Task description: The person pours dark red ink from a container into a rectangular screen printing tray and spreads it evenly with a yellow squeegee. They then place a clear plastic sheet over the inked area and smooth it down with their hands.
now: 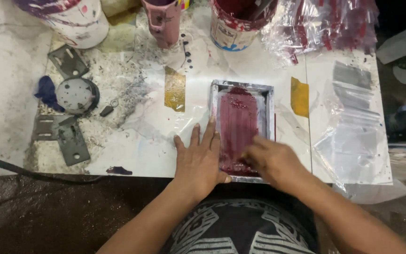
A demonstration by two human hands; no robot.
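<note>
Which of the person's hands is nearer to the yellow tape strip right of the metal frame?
Right. The right hand lies below and left of the yellow tape strip; the left hand is across the metal-framed red-inked screen.

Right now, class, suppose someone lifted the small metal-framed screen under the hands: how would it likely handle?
The framed screen probably stays stiff, since its grey rim looks rigid. Wet-looking red ink covers the mesh, so it may smear and feel slippery. The left hand lies flat on its edge, suggesting it slides easily on the plastic-covered table.
</note>
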